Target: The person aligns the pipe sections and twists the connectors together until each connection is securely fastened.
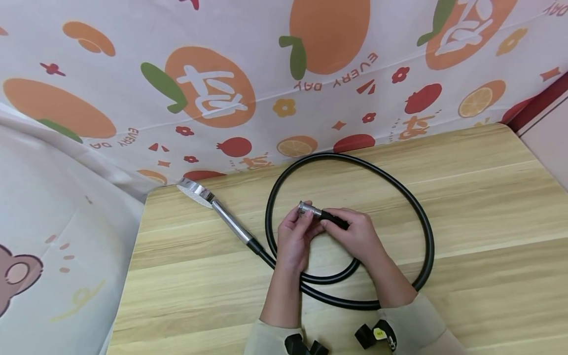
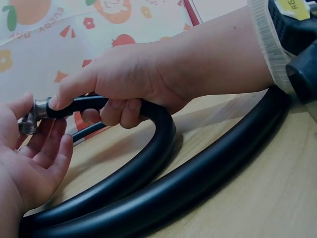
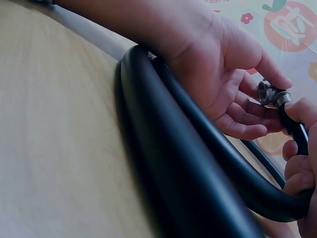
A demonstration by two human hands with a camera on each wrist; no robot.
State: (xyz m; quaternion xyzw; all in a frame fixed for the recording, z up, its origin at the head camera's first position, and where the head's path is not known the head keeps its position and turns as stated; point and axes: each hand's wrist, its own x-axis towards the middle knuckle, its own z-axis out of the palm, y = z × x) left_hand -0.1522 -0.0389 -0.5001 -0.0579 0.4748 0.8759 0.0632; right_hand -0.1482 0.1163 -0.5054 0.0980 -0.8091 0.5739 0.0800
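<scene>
My left hand pinches a silver threaded metal fitting between thumb and fingers. That fitting sits at the end of a black hose, and its threaded mouth shows in the right wrist view. Just behind the fitting, my right hand grips the hose end, thumb along the top and fingers curled beneath. The hose loops round both hands on the table and runs left to a chrome shower head with a long handle. Part of the hose lies hidden under my forearms.
A wood-grain table lies below. Behind it hangs a white cloth printed with fruit, and another pale cloth falls at the left. Dark wrist cameras sit at both sleeves.
</scene>
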